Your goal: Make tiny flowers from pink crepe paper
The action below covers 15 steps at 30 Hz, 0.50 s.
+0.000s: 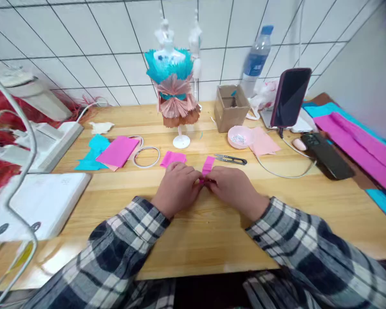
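Observation:
Between my two hands is a narrow strip of bright pink crepe paper (pixel 208 164), its upper end showing above the fingertips. My left hand (pixel 180 186) pinches its lower part from the left. From the right, my right hand (pixel 233 186) has its fingers closed on the same strip, fingertips meeting the left ones. The pinched end itself is mostly hidden. Just beyond my left hand lies a folded pink paper piece (pixel 173 159). Thread snips (pixel 230 159) with black handles rest beyond my right hand.
A dress form (pixel 173 86) in ruffled paper stands at the back, near a cardboard box (pixel 231 111) and a pink bowl (pixel 239 137). Silver rings (pixel 146 157) and paper sheets (pixel 117 151) lie left. Phones (pixel 291 98), a cable and paper lengths (pixel 360 146) occupy the right.

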Each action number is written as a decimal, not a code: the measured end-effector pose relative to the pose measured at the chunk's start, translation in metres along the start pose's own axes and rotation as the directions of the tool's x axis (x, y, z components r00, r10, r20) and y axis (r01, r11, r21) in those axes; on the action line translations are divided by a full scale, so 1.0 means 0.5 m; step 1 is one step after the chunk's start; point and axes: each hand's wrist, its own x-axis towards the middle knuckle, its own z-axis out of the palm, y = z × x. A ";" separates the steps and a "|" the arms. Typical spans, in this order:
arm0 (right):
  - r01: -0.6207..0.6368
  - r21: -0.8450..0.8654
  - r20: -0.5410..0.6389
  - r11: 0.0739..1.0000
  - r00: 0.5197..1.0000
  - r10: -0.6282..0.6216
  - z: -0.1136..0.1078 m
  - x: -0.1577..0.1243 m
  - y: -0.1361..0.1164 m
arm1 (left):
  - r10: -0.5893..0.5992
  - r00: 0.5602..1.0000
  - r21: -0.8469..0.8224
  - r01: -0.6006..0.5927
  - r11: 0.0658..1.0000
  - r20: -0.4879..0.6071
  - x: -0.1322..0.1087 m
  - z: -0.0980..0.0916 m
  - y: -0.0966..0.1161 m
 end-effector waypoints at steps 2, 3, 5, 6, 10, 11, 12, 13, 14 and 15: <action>-0.005 0.002 0.008 1.000 1.000 0.005 0.001 -0.001 0.000 | 0.020 1.000 0.002 -0.020 1.000 -0.001 0.000 -0.001 -0.002; -0.007 0.003 0.009 1.000 1.000 0.007 0.002 -0.002 0.000 | 0.030 1.000 0.004 -0.030 1.000 -0.001 0.000 -0.001 -0.003; -0.011 0.008 0.008 1.000 1.000 0.011 0.003 -0.004 0.000 | 0.053 0.999 0.013 -0.053 0.999 0.001 0.001 -0.002 -0.003; -0.014 0.011 0.004 1.000 1.000 0.014 0.003 -0.005 0.000 | 0.063 0.998 0.019 -0.063 0.998 0.002 0.001 -0.002 -0.003; -0.036 0.019 -0.023 0.999 0.999 0.037 0.000 -0.008 -0.004 | 0.073 0.997 0.036 -0.073 0.997 0.003 0.001 -0.002 -0.002; -0.042 0.023 -0.032 0.999 0.999 0.042 0.000 -0.008 -0.005 | 0.070 0.998 0.036 -0.070 0.997 0.003 0.002 -0.002 -0.002; -0.045 0.026 -0.037 0.999 0.998 0.046 0.000 -0.009 -0.006 | 0.067 0.998 0.034 -0.067 0.997 0.002 0.002 -0.002 -0.002; -0.044 0.029 -0.039 0.999 0.998 0.045 0.001 -0.008 -0.006 | 0.065 0.998 0.030 -0.065 0.997 0.003 0.002 -0.002 -0.002; -0.044 0.030 -0.037 0.999 0.998 0.045 0.002 -0.008 -0.006 | 0.064 0.998 0.024 -0.064 0.998 0.003 0.002 -0.002 -0.002; -0.041 0.030 -0.032 0.999 0.999 0.042 0.003 -0.007 -0.005 | 0.064 0.998 0.019 -0.064 0.998 0.003 0.003 -0.001 -0.002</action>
